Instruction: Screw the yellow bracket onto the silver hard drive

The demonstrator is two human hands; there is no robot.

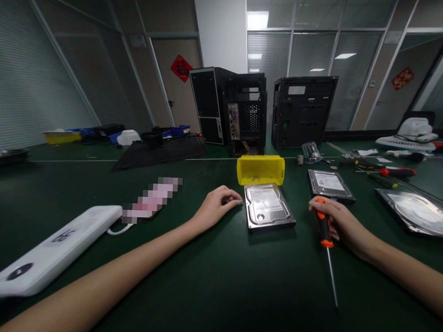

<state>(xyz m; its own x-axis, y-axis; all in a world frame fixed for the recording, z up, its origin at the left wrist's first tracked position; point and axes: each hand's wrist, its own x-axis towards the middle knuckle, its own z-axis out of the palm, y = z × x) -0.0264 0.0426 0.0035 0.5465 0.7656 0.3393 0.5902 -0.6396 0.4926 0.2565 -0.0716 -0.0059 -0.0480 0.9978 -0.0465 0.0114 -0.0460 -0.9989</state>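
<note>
Hard drive (266, 204), probably dense, rigid, is lying mid-frame, suiting edge grips. Right hand (338, 220) is holding a screwdriver (325, 230); left hand (216, 206) is pinching, contents unclear.

White device (52, 251) reading 5G, red 福 sign (181, 68)

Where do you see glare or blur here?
In the head view, light is dim; glare washes the rightmost hard drive; glass panes catch bright reflections; the middle hard drive's label is too soft to read; a pixelated patch lies at left.
</note>
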